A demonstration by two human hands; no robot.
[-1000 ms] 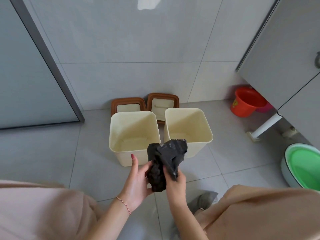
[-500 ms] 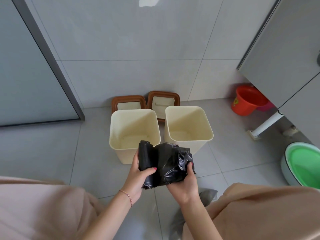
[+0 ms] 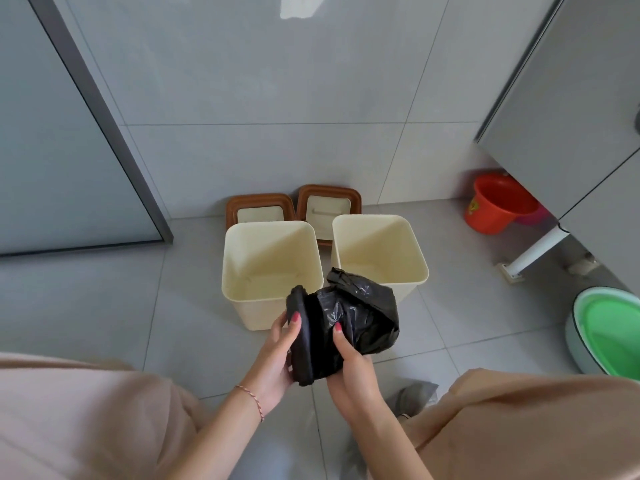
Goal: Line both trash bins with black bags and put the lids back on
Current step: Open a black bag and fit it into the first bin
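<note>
- Grey floor tiles (image 3: 104, 306) meet a grey tiled wall (image 3: 263, 98); a glass door with a dark frame (image 3: 100, 109) stands at the left, and a grey cabinet (image 3: 568, 109) hangs at the right.
- Two cream bins stand side by side on the floor, open and unlined: the left bin (image 3: 242, 299) and the right bin (image 3: 415, 271), with a narrow gap between them.
- Two brown-rimmed lids lean at the wall behind the bins: the left lid (image 3: 259, 206) and the right lid (image 3: 329, 202).
- A roll of black bags (image 3: 346, 323) is in the air, in front of the near edges of both bins.
- The left hand (image 3: 273, 355) holds the tight rolled end, the thumb curled over it.
- The right hand (image 3: 353, 372) grips the loose crumpled part, the thumb pressing on top.
- A red bucket (image 3: 498, 202) stands under the cabinet, and a green basin (image 3: 613, 330) is near the right edge.
- Open floor lies to the left of the bins, up to the door.
</note>
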